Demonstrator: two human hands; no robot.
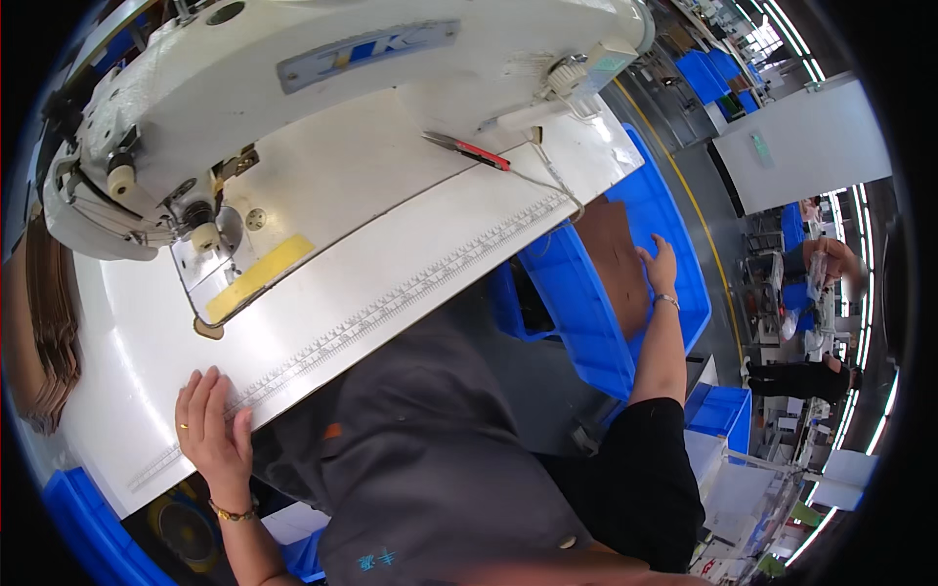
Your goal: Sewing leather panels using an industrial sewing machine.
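My left hand (212, 430) lies on the near edge of the white sewing table (391, 234), its fingers stretched out flat and holding nothing. Off to the right, my right hand (661, 272) reaches into a blue bin (684, 244) beside the table. Its fingers are apart, close to the brown flat pieces (616, 259) in the bin; whether they touch the pieces I cannot tell. A white sewing machine (391, 68) spans the far side of the table, with a yellow strip (259, 276) near its needle area.
Red-handled thread snips (479, 153) and a cord lie on the tabletop. A printed ruler scale (391, 303) runs along the front edge. Brown pieces are stacked (49, 322) at the far left. Another blue bin (98, 527) stands lower left. People work in the background at right.
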